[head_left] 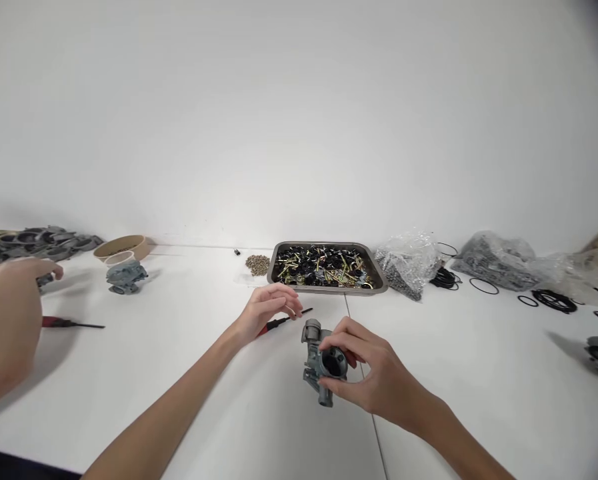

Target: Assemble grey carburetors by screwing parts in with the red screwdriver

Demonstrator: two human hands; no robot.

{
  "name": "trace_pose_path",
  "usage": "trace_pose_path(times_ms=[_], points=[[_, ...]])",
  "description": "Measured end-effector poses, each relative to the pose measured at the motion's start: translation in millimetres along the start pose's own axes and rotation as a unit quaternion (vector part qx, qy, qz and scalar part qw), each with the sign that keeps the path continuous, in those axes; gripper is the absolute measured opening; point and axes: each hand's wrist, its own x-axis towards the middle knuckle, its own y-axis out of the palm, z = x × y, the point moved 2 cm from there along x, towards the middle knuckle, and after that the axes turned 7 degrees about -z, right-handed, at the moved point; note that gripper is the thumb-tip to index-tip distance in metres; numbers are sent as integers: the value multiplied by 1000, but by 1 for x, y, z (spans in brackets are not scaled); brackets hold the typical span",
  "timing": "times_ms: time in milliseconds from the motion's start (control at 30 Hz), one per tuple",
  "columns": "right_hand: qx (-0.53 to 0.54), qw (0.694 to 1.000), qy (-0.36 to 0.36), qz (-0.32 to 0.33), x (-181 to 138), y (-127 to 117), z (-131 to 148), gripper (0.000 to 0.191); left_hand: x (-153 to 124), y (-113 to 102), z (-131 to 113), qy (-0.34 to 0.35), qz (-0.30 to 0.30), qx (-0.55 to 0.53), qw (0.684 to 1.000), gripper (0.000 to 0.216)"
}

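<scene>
My right hand (pixel 366 370) grips a grey metal carburetor body (pixel 319 360) that rests on the white table, fingers curled round its round opening. My left hand (pixel 269 308) hovers just left of it over a red-handled screwdriver (pixel 285 321) lying on the table. Its fingers are loosely curled and spread, and I see nothing held in them. A metal tray (pixel 279 257) full of black and brass small parts stands just behind both hands.
Another person's hand (pixel 13 293) reaches in at the far left near a second screwdriver (pixel 71 324), a grey carburetor (pixel 125 276) and tape rolls (pixel 121 248). Plastic bags of parts (pixel 409 263) and black O-rings (pixel 483 285) lie at right. A small heap of brass bits (pixel 257 264) sits beside the tray.
</scene>
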Motion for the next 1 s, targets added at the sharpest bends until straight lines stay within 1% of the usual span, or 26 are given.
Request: trace_pose_path(times_ms=[133, 200, 300, 333, 400, 467, 533, 567, 600, 633, 667, 700, 767, 833, 900, 1000], points=[[-36, 997, 9, 66, -4, 8, -3, 30, 0, -6, 2, 30, -43, 47, 998, 18], [-49, 995, 15, 87, -5, 13, -2, 32, 0, -6, 2, 62, -46, 136, 988, 17], [-49, 991, 46, 118, -3, 9, 2, 37, -2, -3, 3, 133, -54, 287, 947, 15], [-41, 989, 62, 131, -1, 4, 3, 39, -4, -3, 5, 155, -64, 320, 933, 15], [-27, 985, 91, 146, 11, -15, 3, 39, -7, -2, 11, 188, -77, 356, 912, 17], [-45, 985, 110, 126, 31, -43, -3, 32, -9, 0, 19, 215, -67, 391, 893, 18], [-105, 985, 106, 90, 57, -74, -15, 30, -12, 2, 27, 236, -45, 416, 877, 19], [-138, 981, 115, 79, 70, -86, -24, 28, -13, 4, 30, 246, -36, 426, 870, 20], [-172, 976, 127, 50, 83, -98, -34, 25, -14, 5, 32, 255, -29, 435, 863, 20], [-210, 968, 137, 6, 95, -106, -45, 22, -14, 6, 33, 264, -24, 444, 856, 21], [-228, 963, 139, -26, 105, -110, -58, 22, -14, 6, 33, 273, -20, 452, 849, 22], [-240, 959, 141, -50, 113, -109, -71, 24, -15, 7, 33, 281, -18, 460, 842, 22], [-254, 954, 148, -62, 124, -98, -99, 26, -15, 6, 32, 291, -15, 475, 830, 24], [-271, 949, 155, -44, 126, -79, -125, 23, -15, 5, 31, 293, -16, 488, 822, 25], [-291, 944, 156, -22, 124, -62, -146, 19, -14, 4, 32, 290, -18, 497, 818, 25], [-323, 935, 145, 1, 119, -52, -160, 18, -14, 3, 36, 284, -15, 503, 816, 24]])
